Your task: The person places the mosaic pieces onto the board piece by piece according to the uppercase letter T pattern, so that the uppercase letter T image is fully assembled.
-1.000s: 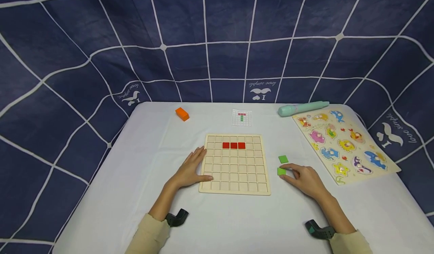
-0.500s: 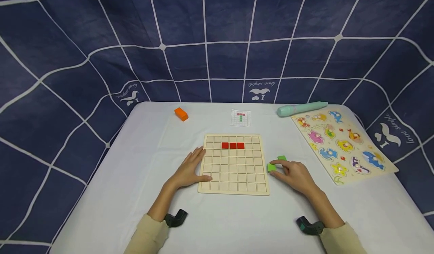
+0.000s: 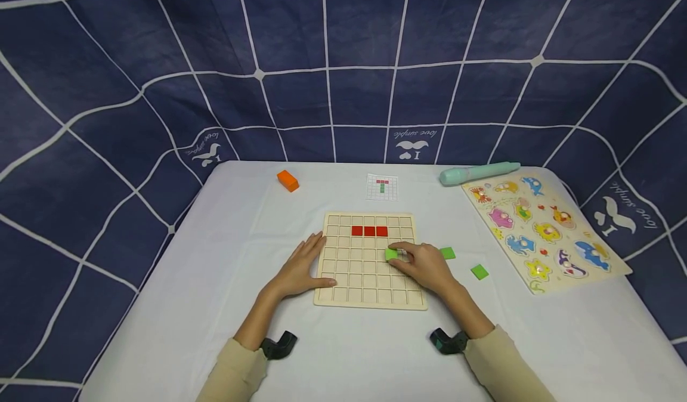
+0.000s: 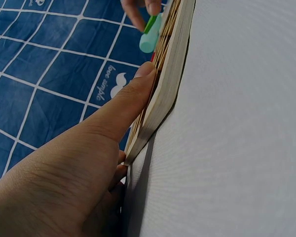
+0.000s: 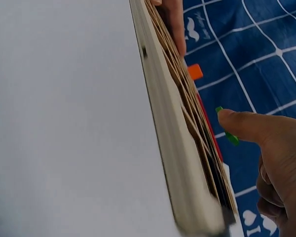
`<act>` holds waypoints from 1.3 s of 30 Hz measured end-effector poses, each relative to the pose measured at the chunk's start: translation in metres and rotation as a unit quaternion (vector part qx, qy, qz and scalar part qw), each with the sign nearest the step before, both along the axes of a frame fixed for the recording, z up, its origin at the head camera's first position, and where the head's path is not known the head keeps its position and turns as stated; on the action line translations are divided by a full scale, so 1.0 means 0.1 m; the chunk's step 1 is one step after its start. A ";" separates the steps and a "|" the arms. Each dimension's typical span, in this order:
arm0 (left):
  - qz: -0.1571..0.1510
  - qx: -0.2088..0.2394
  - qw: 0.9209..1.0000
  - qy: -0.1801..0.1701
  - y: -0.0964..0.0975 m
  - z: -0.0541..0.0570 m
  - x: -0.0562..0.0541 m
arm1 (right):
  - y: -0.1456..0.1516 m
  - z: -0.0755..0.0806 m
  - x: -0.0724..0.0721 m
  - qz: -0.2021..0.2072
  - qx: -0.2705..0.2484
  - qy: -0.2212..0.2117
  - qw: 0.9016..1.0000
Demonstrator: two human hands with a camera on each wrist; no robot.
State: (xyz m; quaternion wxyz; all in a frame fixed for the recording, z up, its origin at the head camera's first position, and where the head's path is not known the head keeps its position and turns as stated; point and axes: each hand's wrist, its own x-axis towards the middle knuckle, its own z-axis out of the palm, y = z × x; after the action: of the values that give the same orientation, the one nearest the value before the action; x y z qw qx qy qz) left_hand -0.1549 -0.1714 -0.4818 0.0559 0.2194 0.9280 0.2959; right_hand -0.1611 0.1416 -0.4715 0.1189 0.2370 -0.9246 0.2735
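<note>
You appear mid-placement: left hand (image 3: 299, 271) spread against the board (image 3: 356, 280), right hand (image 3: 426, 266) pinching a green tile (image 3: 391, 255); align, then lower.

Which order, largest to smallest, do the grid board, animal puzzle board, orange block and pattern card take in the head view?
1. Animal puzzle board
2. Grid board, slightly smaller and partly covered
3. Pattern card
4. Orange block

left hand (image 3: 299, 272): fingers (image 3: 311, 245) extended, thumb (image 4: 123, 106) spread | right hand (image 3: 427, 267): pinching, lower fingers (image 5: 271, 206) apparently curled, partly hidden
</note>
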 end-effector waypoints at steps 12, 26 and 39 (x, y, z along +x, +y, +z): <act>0.000 0.004 1.000 0.001 0.00 0.00 0.00 | -0.46 -0.04 -0.19 -0.030 -0.015 -0.006 0.999; -0.003 0.002 1.000 0.003 0.00 -0.01 0.00 | -0.53 -0.12 -0.29 -0.036 -0.028 -0.023 0.999; -0.004 -0.003 1.000 0.009 0.00 -0.01 0.00 | -0.48 -0.12 -0.27 -0.033 -0.038 -0.031 0.998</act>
State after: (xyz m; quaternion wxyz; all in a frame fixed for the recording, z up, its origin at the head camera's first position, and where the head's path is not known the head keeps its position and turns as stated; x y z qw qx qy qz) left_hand -0.1546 -0.1712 -0.4825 0.0497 0.2257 0.9283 0.2912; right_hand -0.1882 0.0937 -0.4835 0.1080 0.1928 -0.9240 0.3121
